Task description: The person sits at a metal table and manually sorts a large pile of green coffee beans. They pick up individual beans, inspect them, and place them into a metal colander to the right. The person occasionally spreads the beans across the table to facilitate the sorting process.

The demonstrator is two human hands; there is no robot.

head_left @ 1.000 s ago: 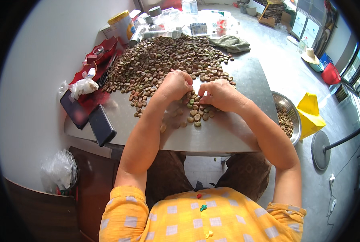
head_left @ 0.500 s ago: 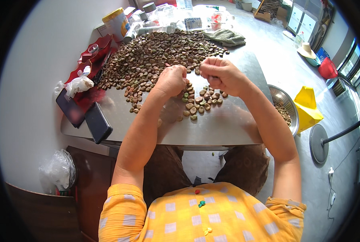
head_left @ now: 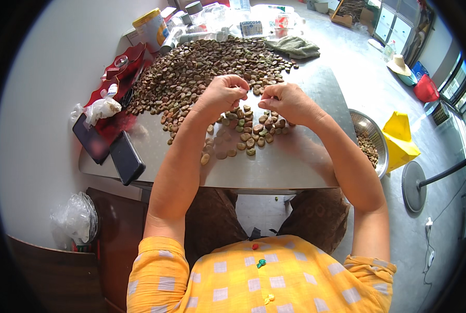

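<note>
Looking down from the head view, I have the grey worktop (head_left: 295, 167) as the largest thing, and on it the wide heap of brown beans (head_left: 191, 78), which lies beyond both hands and spreads away to the left. At the right side, lower than the worktop, stands the metal colander (head_left: 369, 124) with more beans in it

The right hand (head_left: 263, 99) and the left hand (head_left: 245, 92) face each other over the near border of the heap, close but apart. The small loose group of beans (head_left: 251, 142) lies on my side of them, toward the body, and by my judgement the right hand is nearer to it. These beans are flat and roundish, so I find no clear long axis to follow; the group itself is only a ragged patch

In each hand the thumb and forefinger are bent toward one another, yet I cannot tell whether they meet or pinch a bean. The hands cover some beans behind them, the worktop's edge may hide part of the colander, and strong light washes out the clear bottles (head_left: 212, 18) at the far end
</note>
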